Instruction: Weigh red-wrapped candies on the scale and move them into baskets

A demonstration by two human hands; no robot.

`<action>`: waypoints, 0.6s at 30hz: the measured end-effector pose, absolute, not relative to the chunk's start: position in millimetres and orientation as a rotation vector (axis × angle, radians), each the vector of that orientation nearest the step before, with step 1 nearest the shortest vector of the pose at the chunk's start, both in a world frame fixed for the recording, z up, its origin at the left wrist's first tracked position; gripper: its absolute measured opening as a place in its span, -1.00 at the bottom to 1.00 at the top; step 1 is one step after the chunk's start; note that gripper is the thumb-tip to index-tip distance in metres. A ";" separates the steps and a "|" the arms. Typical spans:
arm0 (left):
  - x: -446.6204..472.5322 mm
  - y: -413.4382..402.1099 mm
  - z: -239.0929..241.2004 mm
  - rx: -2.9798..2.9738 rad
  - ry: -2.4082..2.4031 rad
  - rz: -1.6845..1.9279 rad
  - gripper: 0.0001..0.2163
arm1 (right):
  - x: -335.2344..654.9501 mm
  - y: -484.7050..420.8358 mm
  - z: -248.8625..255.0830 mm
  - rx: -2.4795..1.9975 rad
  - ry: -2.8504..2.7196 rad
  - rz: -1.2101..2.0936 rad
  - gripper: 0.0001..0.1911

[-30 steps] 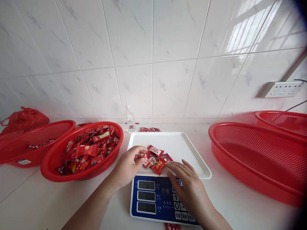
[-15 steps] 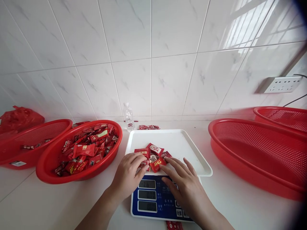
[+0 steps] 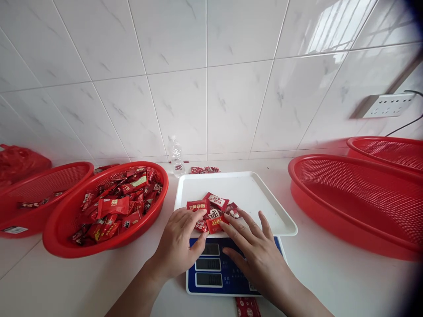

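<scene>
A small pile of red snack packets (image 3: 214,210) lies on the white tray (image 3: 244,193) of a blue electronic scale (image 3: 211,270). My left hand (image 3: 178,244) rests at the tray's front edge, fingers stretched flat and touching the near packets. My right hand (image 3: 254,253) hovers over the scale's keypad, fingers spread, its fingertips reaching the packets from the right. Neither hand grips anything.
A red basket (image 3: 57,229) full of red packets sits to the left, another red basket (image 3: 39,185) behind it. Two large red baskets (image 3: 357,207) stand on the right. A water bottle (image 3: 176,156) and loose packets (image 3: 203,170) are by the tiled wall. One packet (image 3: 247,307) lies below the scale.
My left hand let go of the packet it pinched and flattened at the tray's edge. The right hand's fingers spread toward the pile. The view tilted slightly.
</scene>
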State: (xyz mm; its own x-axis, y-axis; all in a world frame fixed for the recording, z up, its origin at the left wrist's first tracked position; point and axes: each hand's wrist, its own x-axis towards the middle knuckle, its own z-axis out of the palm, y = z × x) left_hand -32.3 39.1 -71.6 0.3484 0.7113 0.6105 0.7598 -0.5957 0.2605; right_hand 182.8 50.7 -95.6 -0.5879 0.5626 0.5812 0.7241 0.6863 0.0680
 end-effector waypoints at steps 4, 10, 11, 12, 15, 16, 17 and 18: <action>-33.1 39.2 -71.0 -2.541 -1.376 -1.109 -0.62 | 182.4 49.8 -93.9 -0.980 -2.332 -0.346 -0.66; -30.8 38.0 -67.2 -2.558 -1.323 -1.006 -0.71 | 180.9 46.7 -90.4 -0.919 -2.350 -0.181 -0.69; -30.1 37.7 -66.5 -2.562 -1.322 -0.979 -0.73 | 180.0 45.9 -89.9 -0.904 -2.338 -0.149 -0.70; -29.6 37.4 -66.0 -2.565 -1.324 -0.958 -0.76 | 179.1 45.1 -89.3 -0.890 -2.317 -0.116 -0.71; -29.2 37.3 -65.4 -2.560 -1.328 -0.929 -0.82 | 177.0 43.1 -87.5 -0.870 -2.269 -0.045 -0.74; -29.5 37.6 -65.4 -2.557 -1.319 -0.924 -0.83 | 176.9 42.6 -86.9 -0.872 -2.278 -0.034 -0.74; -29.9 37.9 -65.6 -2.551 -1.299 -0.925 -0.84 | 177.0 42.3 -86.4 -0.877 -2.296 -0.028 -0.73; -30.2 38.2 -65.8 -2.543 -1.271 -0.930 -0.84 | 177.3 42.0 -86.0 -0.882 -2.310 -0.023 -0.71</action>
